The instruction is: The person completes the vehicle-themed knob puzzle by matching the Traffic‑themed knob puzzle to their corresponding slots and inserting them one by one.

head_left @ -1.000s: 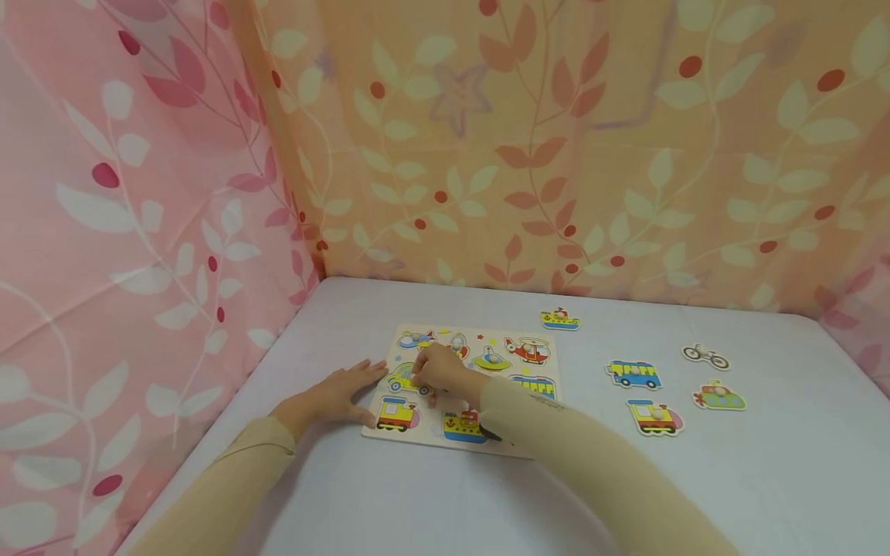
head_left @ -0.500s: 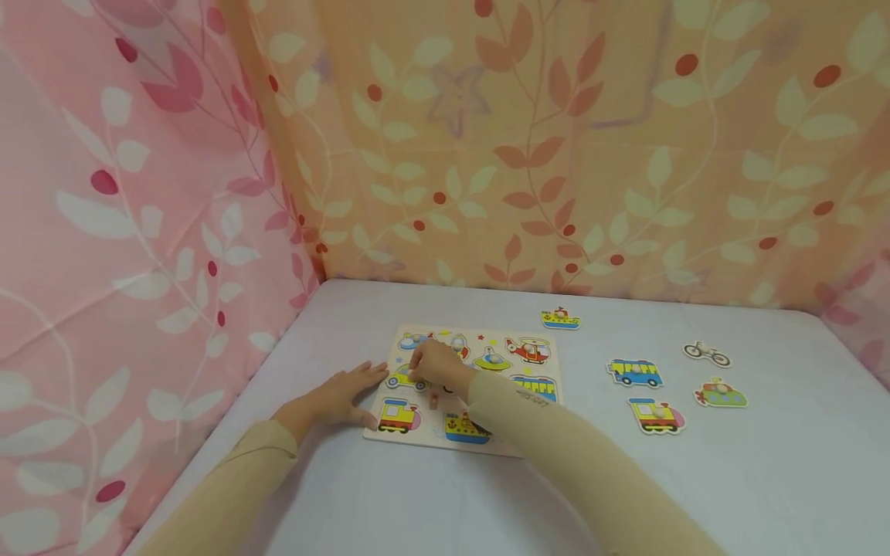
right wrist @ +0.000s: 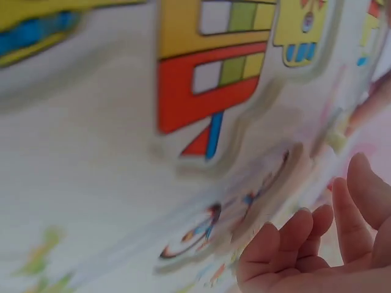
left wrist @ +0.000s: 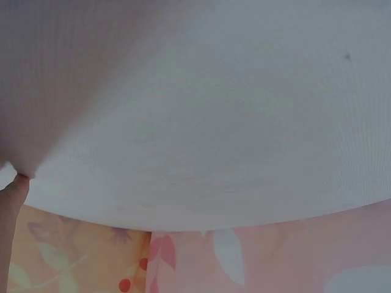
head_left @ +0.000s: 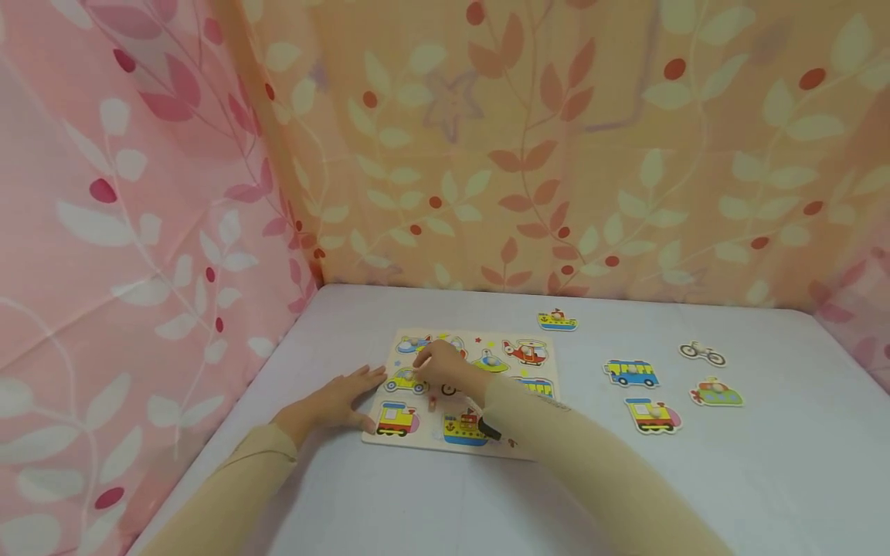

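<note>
A wooden peg puzzle board (head_left: 427,434) lies on the table, with a yellow car piece (head_left: 401,381) at its left side. My left hand (head_left: 337,399) rests spread against the board's left edge. Just one of its fingers shows in the left wrist view. Beside the car's knob, my right hand (head_left: 448,368) hovers over the board, thumb and index finger apart. The right wrist view has its other fingers (right wrist: 263,244) loosely bent, holding nothing, near the printed bicycle (right wrist: 201,232) and boat (right wrist: 214,67). Plane, flying saucer (head_left: 490,361) and helicopter (head_left: 526,352) pieces sit along the back row.
Right of the board lie loose pieces: a blue bus (head_left: 631,373), a train (head_left: 653,415), a bicycle (head_left: 702,354) and a green submarine (head_left: 717,392). A boat piece (head_left: 557,320) lies behind the board's right corner. Floral curtains (head_left: 452,154) stand at the back and sides.
My right hand's fingers have come away from the car piece, slightly up and right, so its knob now shows. The left hand stays at the board's edge.
</note>
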Tool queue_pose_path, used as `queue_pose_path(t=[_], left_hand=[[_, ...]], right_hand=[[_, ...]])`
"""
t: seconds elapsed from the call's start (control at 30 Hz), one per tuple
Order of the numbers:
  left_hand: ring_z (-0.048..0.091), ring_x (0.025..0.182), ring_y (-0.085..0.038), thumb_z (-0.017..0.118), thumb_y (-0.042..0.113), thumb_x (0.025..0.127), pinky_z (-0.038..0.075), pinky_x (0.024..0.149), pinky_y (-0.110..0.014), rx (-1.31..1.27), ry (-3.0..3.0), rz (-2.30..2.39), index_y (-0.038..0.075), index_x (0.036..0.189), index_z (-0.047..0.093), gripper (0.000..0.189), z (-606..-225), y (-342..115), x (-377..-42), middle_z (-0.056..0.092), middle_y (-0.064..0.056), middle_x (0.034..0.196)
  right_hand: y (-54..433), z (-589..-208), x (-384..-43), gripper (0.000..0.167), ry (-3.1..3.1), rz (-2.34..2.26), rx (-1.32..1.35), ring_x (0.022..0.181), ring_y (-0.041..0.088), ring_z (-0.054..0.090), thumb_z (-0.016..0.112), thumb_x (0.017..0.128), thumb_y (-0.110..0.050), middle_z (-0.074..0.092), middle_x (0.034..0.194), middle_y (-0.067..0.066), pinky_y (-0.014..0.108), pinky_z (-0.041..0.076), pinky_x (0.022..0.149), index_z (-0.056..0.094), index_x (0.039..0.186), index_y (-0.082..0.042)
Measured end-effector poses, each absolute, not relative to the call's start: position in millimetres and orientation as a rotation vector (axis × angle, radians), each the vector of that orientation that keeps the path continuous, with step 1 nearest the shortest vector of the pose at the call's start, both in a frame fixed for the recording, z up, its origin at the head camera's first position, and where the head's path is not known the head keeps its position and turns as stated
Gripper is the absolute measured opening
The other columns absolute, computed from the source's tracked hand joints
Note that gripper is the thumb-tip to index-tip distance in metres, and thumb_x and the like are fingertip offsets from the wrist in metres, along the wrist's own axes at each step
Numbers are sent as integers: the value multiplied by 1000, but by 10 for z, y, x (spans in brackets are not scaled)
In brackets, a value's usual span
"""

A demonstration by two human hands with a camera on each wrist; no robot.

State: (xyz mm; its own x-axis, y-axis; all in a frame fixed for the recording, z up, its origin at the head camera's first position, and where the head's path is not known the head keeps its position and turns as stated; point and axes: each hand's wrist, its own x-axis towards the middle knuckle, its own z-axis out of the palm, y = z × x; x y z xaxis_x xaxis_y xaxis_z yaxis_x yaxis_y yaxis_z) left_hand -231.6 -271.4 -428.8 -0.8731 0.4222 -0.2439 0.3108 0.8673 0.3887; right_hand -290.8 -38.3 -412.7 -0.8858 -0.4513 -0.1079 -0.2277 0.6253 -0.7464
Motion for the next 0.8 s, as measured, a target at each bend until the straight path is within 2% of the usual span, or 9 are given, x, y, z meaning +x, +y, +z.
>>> queue_pose_path(t=[0.1, 0.33, 0.5, 0.67, 0.8], left_hand=[[12, 146, -37, 79, 48, 75, 12, 113, -62, 534, 2721, 486, 10, 152, 33, 97, -4294, -2708, -2305, 25, -8, 159], [11, 147, -35, 80, 46, 75, 12, 113, -60, 516, 2726, 465, 12, 153, 32, 97, -4273, -2688, -2298, 24, -6, 160], [10, 147, -34, 79, 47, 76, 12, 113, -61, 517, 2722, 449, 12, 153, 31, 97, -4277, -2704, -2305, 23, -5, 160], [10, 147, -35, 78, 48, 76, 12, 113, -61, 520, 2715, 455, 11, 153, 31, 98, -4261, -2706, -2301, 23, -6, 160], [10, 147, -34, 79, 49, 76, 12, 114, -60, 511, 2714, 457, 12, 153, 32, 98, -4262, -2691, -2307, 23, -5, 160]], right_hand=[[-236, -4068, -2890, 18, 2551, -1180, -561, 113, 32, 56, 75, 84, -10, 60, 126, 14, 41, 50, 90, 74, 102, -5], [181, -3896, -2853, 21, 2550, -1267, -524, 95, 22, 55, 75, 84, -9, 64, 119, 11, 34, 49, 79, 74, 104, -3], [391, -3882, -2814, 19, 2586, -1239, -434, 92, 22, 53, 76, 84, -9, 63, 115, 10, 33, 47, 76, 75, 102, -4], [464, -3934, -2796, 18, 2549, -1226, -367, 94, 23, 51, 76, 84, -11, 61, 110, 10, 33, 45, 77, 74, 102, -6], [399, -4002, -2810, 19, 2530, -1234, -420, 91, 22, 51, 77, 83, -12, 60, 107, 8, 32, 44, 74, 75, 101, -7]])
